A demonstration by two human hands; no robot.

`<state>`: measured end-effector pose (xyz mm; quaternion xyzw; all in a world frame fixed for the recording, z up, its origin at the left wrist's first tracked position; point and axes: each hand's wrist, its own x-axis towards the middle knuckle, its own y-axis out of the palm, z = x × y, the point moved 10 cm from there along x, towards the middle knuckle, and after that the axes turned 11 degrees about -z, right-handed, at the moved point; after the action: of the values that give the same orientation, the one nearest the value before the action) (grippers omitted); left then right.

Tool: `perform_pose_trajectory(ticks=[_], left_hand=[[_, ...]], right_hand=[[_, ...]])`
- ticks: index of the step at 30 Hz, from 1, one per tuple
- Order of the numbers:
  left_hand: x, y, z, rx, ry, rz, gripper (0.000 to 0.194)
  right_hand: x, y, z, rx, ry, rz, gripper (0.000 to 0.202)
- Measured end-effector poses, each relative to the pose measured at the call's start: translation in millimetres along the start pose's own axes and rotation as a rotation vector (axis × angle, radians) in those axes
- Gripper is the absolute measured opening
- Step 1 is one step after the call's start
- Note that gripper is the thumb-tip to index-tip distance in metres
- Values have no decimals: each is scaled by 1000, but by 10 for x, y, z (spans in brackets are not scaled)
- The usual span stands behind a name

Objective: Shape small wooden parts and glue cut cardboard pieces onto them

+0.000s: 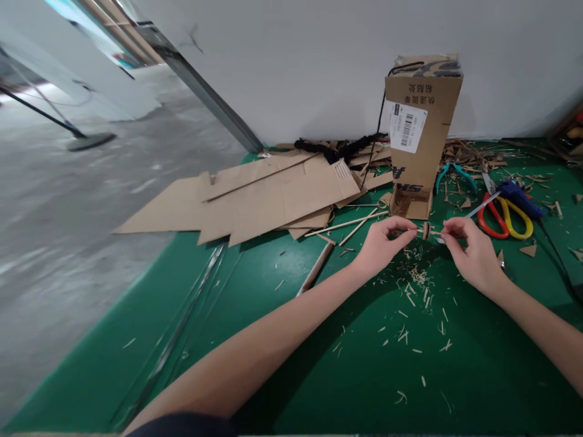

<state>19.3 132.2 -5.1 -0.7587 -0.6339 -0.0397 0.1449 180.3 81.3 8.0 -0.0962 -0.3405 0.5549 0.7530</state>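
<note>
Between my two hands is a small brown disc (426, 230) on a thin wooden stick. My left hand (386, 241) pinches the stick's left end between thumb and fingers. On the other side, my right hand (469, 246) pinches the right end the same way. A tall cardboard box (421, 133) with a white label stands upright just behind the disc. Wood shavings (416, 276) lie on the green table (364, 364) beneath and in front of my hands.
Flat cardboard sheets (273, 200) lie at the left, with thin sticks (348, 224) and a brown rod (316, 267) nearby. At the right are teal pliers (455, 175), red-and-yellow scissors (512, 218) and a blue glue gun (521, 199) with a cord.
</note>
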Motion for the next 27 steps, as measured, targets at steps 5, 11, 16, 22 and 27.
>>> perform_pose_trajectory(ticks=[5, 11, 16, 22, 27], left_hand=[[-16, 15, -31, 88, -42, 17, 14], [-1, 2, -4, 89, -9, -11, 9], [-3, -6, 25, 63, 24, -25, 10], [-22, -1, -35, 68, 64, -21, 10], [-40, 4, -117, 60, 111, -10, 16]], right_hand=[[-8, -25, -114, 50, 41, -33, 24], [-17, 6, -110, 87, 57, -12, 20], [-28, 7, -42, 205, 52, 7, 21], [-23, 17, 4, 201, 28, -7, 17], [-6, 8, 35, 170, -15, -32, 14]])
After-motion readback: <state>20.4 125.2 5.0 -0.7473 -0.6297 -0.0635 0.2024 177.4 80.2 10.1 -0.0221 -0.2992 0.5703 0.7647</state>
